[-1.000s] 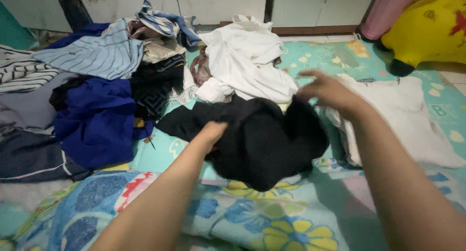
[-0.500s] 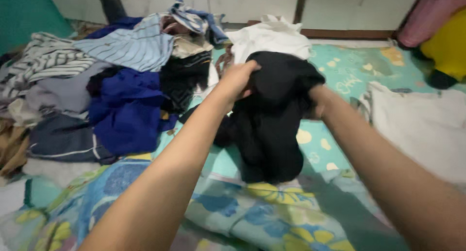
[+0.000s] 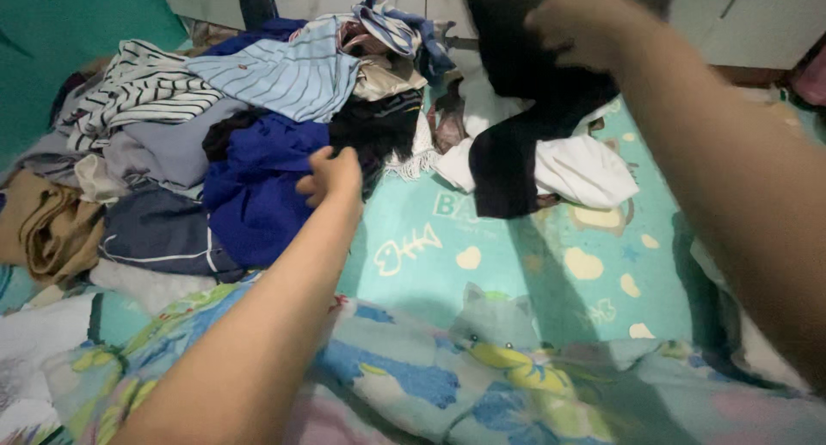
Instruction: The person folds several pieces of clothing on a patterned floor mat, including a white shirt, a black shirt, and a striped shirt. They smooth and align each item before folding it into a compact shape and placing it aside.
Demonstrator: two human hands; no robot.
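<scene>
Bare forearms; no sleeves, rings

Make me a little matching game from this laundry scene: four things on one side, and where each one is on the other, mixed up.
Things:
1. black garment
2. blue garment
3. striped shirt
4. white garment

Places:
A. far left of the clothes pile
B. lying on the sheet, partly under hanging black cloth
C. lifted up in the right hand
D. at the left hand

Pairs: 1-C, 2-D, 3-A, 4-B
</scene>
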